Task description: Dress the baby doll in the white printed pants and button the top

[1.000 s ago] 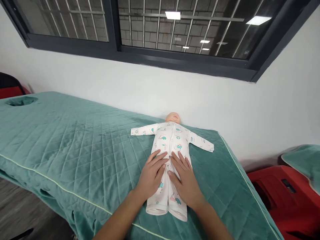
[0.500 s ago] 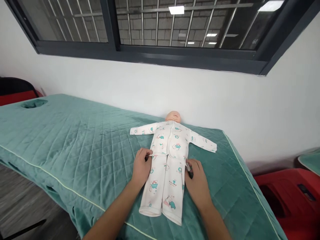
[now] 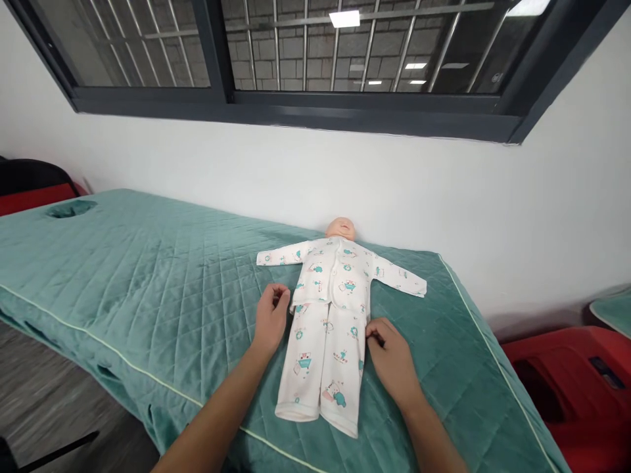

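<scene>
A baby doll (image 3: 341,228) lies on its back on a green quilted bed cover, its head toward the wall. It wears a white printed long-sleeved jacket (image 3: 335,274) with both sleeves spread sideways. Matching white trousers (image 3: 323,358) lie flat below, their waist hidden under the jacket hem. My left hand (image 3: 272,320) is just left of the hem, fingers curled and apart from the cloth, with nothing visible in them. At the trousers' right upper edge is my right hand (image 3: 391,355), closed, its fingertips touching the side; I cannot tell whether cloth is pinched.
The green quilted cover (image 3: 162,282) spreads far to the left, with a face hole (image 3: 71,209) at that end. A white wall (image 3: 236,171) and a dark-framed window (image 3: 296,113) rise behind. A red plastic object (image 3: 566,374) stands at the right.
My left hand has let go of the jacket's left hem corner and moved slightly left. My right hand has come off the right hem corner and closed at the trousers' side.
</scene>
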Available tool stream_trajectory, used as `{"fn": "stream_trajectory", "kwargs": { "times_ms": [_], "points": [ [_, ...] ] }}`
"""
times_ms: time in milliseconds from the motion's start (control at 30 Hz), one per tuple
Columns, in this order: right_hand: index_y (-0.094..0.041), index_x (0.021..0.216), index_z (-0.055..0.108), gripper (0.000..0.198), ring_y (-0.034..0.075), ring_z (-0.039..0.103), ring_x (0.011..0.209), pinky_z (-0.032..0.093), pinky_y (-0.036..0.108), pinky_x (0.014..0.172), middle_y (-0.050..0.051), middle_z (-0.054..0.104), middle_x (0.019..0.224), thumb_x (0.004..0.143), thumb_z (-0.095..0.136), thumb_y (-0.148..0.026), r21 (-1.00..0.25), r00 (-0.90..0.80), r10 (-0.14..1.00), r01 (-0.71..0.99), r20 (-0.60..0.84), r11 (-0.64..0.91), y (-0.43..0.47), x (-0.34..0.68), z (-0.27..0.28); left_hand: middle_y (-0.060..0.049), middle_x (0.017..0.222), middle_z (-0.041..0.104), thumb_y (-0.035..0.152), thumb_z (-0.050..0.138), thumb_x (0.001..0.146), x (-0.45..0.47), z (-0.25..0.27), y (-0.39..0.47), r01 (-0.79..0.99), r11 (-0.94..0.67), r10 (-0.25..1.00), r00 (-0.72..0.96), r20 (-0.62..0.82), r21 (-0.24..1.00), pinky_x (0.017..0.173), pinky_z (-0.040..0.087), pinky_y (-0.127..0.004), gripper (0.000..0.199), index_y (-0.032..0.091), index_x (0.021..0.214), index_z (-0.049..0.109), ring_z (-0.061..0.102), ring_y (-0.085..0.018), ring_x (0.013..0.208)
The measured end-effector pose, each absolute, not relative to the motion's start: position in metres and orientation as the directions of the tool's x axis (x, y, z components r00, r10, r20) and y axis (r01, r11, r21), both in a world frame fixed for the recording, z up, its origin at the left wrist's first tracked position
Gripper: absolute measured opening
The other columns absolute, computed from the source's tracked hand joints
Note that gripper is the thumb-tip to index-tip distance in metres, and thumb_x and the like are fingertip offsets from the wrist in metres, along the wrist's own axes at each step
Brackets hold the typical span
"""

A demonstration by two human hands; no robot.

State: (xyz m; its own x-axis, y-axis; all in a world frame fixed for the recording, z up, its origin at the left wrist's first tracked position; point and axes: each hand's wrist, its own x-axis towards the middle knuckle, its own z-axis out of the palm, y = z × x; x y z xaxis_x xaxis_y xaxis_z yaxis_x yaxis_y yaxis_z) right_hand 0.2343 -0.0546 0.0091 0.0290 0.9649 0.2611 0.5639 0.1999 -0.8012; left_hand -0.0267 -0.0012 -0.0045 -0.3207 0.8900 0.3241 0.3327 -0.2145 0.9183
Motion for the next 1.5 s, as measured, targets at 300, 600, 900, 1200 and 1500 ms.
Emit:
{"fn": "stream_trajectory", "kwargs": {
  "times_ms": [300, 600, 900, 1200, 1500],
  "points": [
    [-0.02, 0.09, 0.065, 0.011, 0.02, 0.068, 0.11, 0.057, 0.033, 0.098, 0.01, 0.072, 0.11, 0.082, 0.063, -0.013, -0.831, 0.126, 0.944, -0.519, -0.305, -0.199, 0.017, 0.265, 0.028, -0.017, 0.155, 0.039, 0.016, 0.053, 0.083, -0.066, -0.003, 0.094, 0.85, 0.162, 0.851, -0.377, 0.365, 0.501, 0.112, 0.037, -0.054, 0.06, 0.019, 0.143, 0.045, 0.035, -0.036, 0.144],
    [-0.016, 0.107, 0.062, 0.02, 0.023, 0.062, 0.123, 0.059, 0.039, 0.097, 0.014, 0.066, 0.126, 0.092, 0.049, -0.019, -0.644, 0.016, 0.965, -0.748, -0.262, -0.162, 0.041, 0.271, 0.02, -0.012, 0.149, 0.05, 0.011, 0.037, 0.091, -0.079, 0.0, 0.124, 0.876, 0.164, 0.887, -0.332, 0.32, 0.453, 0.111, 0.037, -0.055, 0.058, 0.024, 0.147, 0.044, 0.044, -0.033, 0.137],
    [-0.021, 0.091, 0.061, 0.014, 0.021, 0.065, 0.118, 0.054, 0.04, 0.104, 0.011, 0.071, 0.116, 0.084, 0.056, -0.011, -0.696, 0.144, 0.959, -0.714, -0.243, -0.07, 0.03, 0.268, 0.014, -0.016, 0.134, 0.052, 0.02, 0.042, 0.097, -0.078, 0.005, 0.116, 0.812, 0.194, 0.826, -0.438, 0.356, 0.55, 0.104, 0.038, -0.054, 0.044, 0.028, 0.139, 0.056, 0.058, -0.032, 0.116],
    [-0.019, 0.09, 0.06, 0.013, 0.022, 0.063, 0.121, 0.053, 0.04, 0.105, 0.015, 0.068, 0.122, 0.082, 0.054, -0.01, -0.708, 0.152, 0.953, -0.702, -0.263, -0.083, 0.031, 0.269, 0.015, -0.015, 0.126, 0.059, 0.012, 0.043, 0.094, -0.083, 0.006, 0.113, 0.758, 0.142, 0.848, -0.425, 0.316, 0.637, 0.098, 0.043, -0.046, 0.048, 0.02, 0.14, 0.054, 0.059, -0.03, 0.109],
    [-0.018, 0.099, 0.059, 0.019, 0.021, 0.063, 0.121, 0.056, 0.039, 0.101, 0.016, 0.064, 0.128, 0.085, 0.048, -0.01, -0.683, 0.149, 0.952, -0.726, -0.266, -0.077, 0.032, 0.27, 0.018, -0.013, 0.132, 0.064, 0.029, 0.049, 0.096, -0.089, 0.001, 0.125, 0.662, 0.102, 0.856, -0.438, 0.273, 0.742, 0.106, 0.038, -0.044, 0.038, 0.015, 0.127, 0.065, 0.054, -0.03, 0.125]
  ]
}}
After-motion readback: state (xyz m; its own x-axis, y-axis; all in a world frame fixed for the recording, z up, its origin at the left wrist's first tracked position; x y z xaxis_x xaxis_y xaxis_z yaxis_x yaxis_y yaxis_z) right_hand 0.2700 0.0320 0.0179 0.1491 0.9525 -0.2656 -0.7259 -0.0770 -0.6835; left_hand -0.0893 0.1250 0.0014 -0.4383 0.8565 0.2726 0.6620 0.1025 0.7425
